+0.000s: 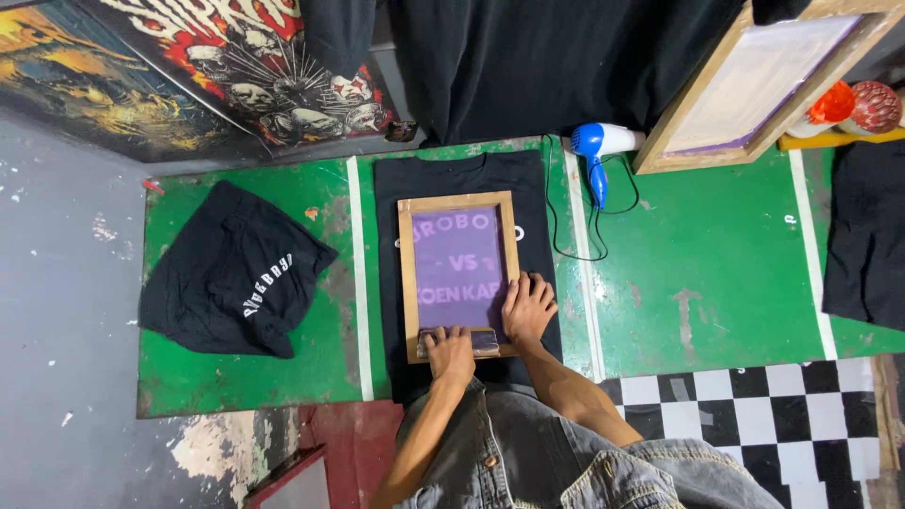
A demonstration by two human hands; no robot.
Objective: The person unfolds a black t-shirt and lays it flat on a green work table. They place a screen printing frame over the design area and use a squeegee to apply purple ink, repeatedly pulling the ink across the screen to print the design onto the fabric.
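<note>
Head view, looking straight down on a green-painted worktable [716, 273] marked with pale tape lines. At centre lies a black T-shirt laid flat [542, 226], collar toward the far edge; on top of it sits a wooden-framed printing screen with purple mesh [459, 269] carrying pale lettering. Left hand [450, 351] is at the near end of the frame, fingers curled down over a dark flat squeegee [471, 339] that lies across the mesh just inside the near rail; the grip looks closed on its handle, though the fingertips themselves are hidden. Right hand [527, 308] lies flat on the near right corner of the frame, fingers spread and pressing on the wood rail and the shirt beside it, holding nothing. Both forearms come in from the near edge, over a grey denim garment [528, 462]. To the left, well apart, a crumpled black shirt with white lettering [236, 273] rests on the table. Far right of the screen, a blue and white hair dryer [599, 151] lies with its black cord looping toward the flat shirt. A second, larger wooden-framed screen [754, 85] leans at the far right. Black-and-white chequered floor [754, 415] shows near right.
</note>
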